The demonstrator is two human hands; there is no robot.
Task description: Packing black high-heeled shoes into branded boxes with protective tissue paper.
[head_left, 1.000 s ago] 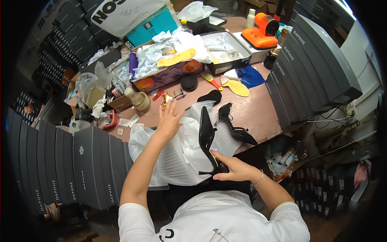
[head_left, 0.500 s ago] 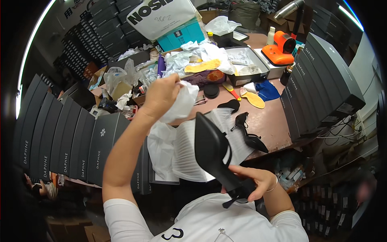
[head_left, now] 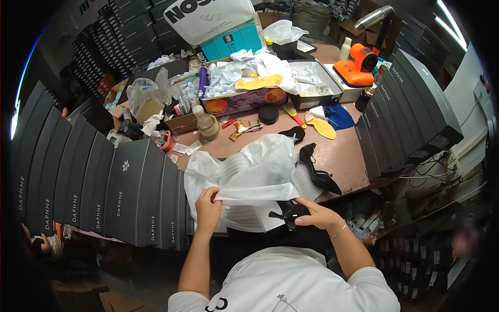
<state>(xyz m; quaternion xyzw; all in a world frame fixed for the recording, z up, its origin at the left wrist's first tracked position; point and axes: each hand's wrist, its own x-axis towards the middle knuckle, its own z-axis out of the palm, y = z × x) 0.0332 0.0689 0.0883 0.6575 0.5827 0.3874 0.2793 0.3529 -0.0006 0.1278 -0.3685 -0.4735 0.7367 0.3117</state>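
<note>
Shoe [head_left: 291, 212] black, high-heeled | tissue paper [head_left: 249, 171] white, crumpled, draped over it

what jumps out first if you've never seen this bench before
The white tissue paper spread at the front of the table, pinched by the left hand, while the right hand grips a black high-heeled shoe under its edge. Its mate lies just right of the paper, and dark shoe boxes wall the left.

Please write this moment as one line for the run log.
left hand: pinches white tissue sheet | right hand: grips black high-heeled shoe | second black shoe: on table
</note>
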